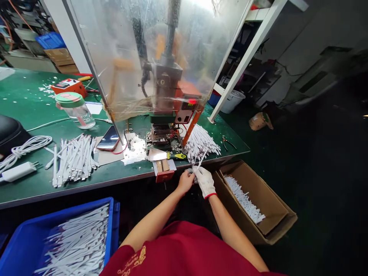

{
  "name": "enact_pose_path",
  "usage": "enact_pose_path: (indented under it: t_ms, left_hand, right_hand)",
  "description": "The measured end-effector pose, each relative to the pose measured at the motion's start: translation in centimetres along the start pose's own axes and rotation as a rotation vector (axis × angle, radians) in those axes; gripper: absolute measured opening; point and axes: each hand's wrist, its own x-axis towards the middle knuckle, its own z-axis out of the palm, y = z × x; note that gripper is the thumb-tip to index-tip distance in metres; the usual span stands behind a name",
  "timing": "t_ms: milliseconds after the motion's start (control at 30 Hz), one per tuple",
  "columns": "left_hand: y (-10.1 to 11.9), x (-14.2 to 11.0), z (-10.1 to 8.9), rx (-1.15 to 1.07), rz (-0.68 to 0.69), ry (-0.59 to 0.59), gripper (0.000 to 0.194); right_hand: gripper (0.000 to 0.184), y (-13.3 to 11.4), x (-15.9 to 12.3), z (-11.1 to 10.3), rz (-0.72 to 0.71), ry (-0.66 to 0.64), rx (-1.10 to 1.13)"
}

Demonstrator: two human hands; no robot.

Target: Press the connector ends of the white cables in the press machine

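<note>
My left hand is bare, and my right hand wears a white glove with a red cuff. They meet just below the front edge of the green workbench. Both grip a thin white cable that rises from my right hand, and a small grey end shows at my left fingertips. Close behind my hands lies a heap of white cables. A screwdriver with a yellow-green handle and a small red-and-tan fixture sit nearest my hands on the left.
A press stands behind a plastic shield on the bench. Left of it are a phone, a white cable bundle and a glass jar. A blue crate and cardboard box holding white cables flank me below.
</note>
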Motion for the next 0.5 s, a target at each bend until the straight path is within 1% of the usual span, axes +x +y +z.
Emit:
enact_pose_path:
  t_ms: [67, 133, 267, 400, 500]
  left_hand:
    - [0.1, 0.3, 0.3, 0.036, 0.037, 0.032, 0.015]
    - [0.0, 0.2, 0.4, 0.056, 0.067, 0.038, 0.018]
    - [-0.1, -1.3, -0.2, 0.062, 0.124, -0.001, 0.025]
    - [-0.4, -4.7, -1.4, 0.057, 0.138, -0.078, 0.035]
    - [-0.1, -8.1, -2.4, 0.058, 0.076, -0.163, 0.041]
  right_hand:
    - [0.047, 0.2, 0.8, -0.3, -0.024, -0.022, -0.038]
    - [0.048, 0.2, 1.2, -0.8, -0.016, -0.066, -0.013]
    - [0.054, 0.1, 0.5, -1.9, 0.051, -0.236, 0.177]
    - [0.050, -0.3, -1.7, -2.9, 0.073, -0.435, 0.330]
    - [0.047, -0.9, -3.3, -3.2, 0.133, -0.538, 0.422]
